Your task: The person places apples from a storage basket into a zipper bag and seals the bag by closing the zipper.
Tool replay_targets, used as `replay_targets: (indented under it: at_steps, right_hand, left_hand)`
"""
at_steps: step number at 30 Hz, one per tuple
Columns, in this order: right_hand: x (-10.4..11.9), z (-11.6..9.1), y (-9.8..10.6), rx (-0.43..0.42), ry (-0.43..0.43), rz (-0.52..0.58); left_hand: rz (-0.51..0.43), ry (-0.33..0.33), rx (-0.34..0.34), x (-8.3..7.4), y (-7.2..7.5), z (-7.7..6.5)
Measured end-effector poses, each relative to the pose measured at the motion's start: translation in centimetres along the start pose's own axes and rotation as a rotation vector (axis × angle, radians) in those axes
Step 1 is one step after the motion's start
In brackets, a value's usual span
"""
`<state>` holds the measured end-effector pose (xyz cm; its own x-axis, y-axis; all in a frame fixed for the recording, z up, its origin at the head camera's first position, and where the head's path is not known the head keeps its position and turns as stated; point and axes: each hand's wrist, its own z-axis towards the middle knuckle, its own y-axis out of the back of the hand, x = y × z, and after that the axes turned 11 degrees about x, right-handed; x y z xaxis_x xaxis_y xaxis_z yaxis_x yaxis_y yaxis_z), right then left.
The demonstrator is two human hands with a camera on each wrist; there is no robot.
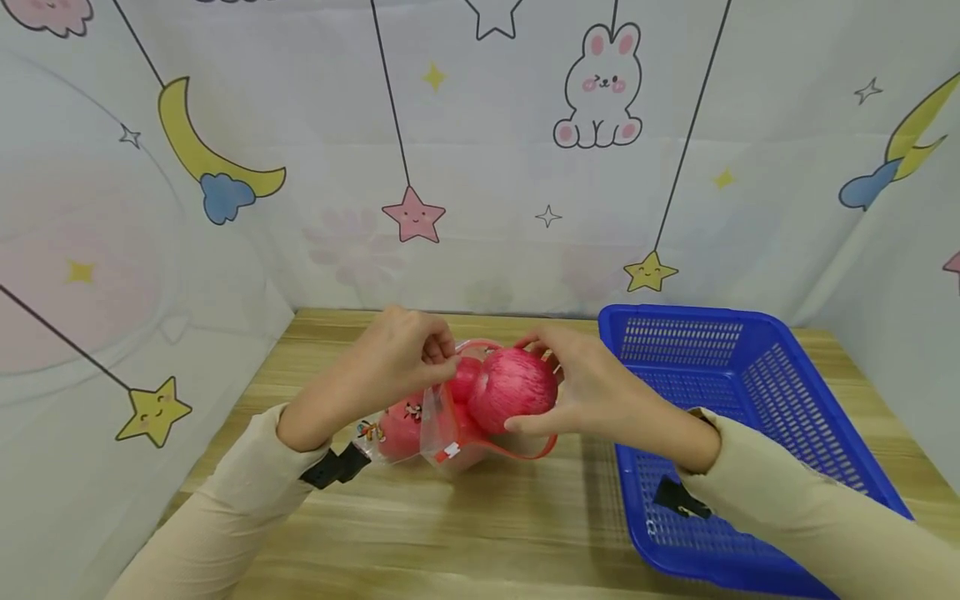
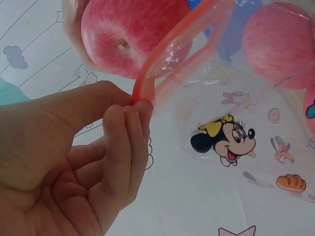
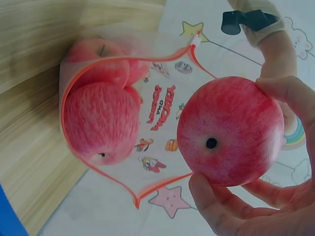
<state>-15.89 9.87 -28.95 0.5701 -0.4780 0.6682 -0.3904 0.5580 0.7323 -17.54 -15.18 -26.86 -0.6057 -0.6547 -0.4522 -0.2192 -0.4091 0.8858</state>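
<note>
My left hand [image 1: 405, 354] pinches the red zip edge [image 2: 142, 88] of a clear zip bag [image 2: 197, 98] between thumb and fingers. Cartoon characters are printed on the plastic. In the right wrist view the bag's mouth gapes wide, with several red apples [image 3: 101, 118] inside. My right hand [image 1: 588, 383] grips another red apple [image 3: 231, 142], thumb on one side and fingers round the other. That apple is just outside the mouth, its dark-holed end facing the right wrist camera. The bag's lower part is partly hidden behind my left wrist in the head view.
A blue plastic basket [image 1: 686, 313] with slotted walls stands at the right, partly under my right forearm. The bag lies on a wood-grain table [image 1: 465, 533]. White cloth [image 1: 495, 150] with printed stars, moons and a rabbit hangs behind and at both sides.
</note>
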Motion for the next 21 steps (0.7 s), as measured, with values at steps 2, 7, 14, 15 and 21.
replay_targets:
  at_steps: [2, 7, 14, 15, 21]
  right_hand:
    - [0.2, 0.2, -0.4, -0.007, 0.019, 0.006]
    - [0.4, 0.8, -1.6, -0.06, 0.046, -0.014]
    - [0.8, 1.0, -2.6, -0.115, 0.053, -0.121]
    - [0.8, 1.0, -2.7, -0.119, 0.052, -0.135]
    - [0.9, 1.0, -3.0, -0.139, 0.049, -0.198]
  left_hand:
    - [-0.002, 0.001, 0.002, 0.0, 0.0, 0.0]
    - [-0.003, 0.018, 0.01, 0.0, 0.1, 0.0]
    - [0.004, 0.022, 0.012, -0.1, 0.2, 0.0]
    - [0.004, 0.022, 0.011, -0.1, 0.2, 0.0]
    - [0.002, 0.018, 0.01, 0.0, 0.2, 0.0]
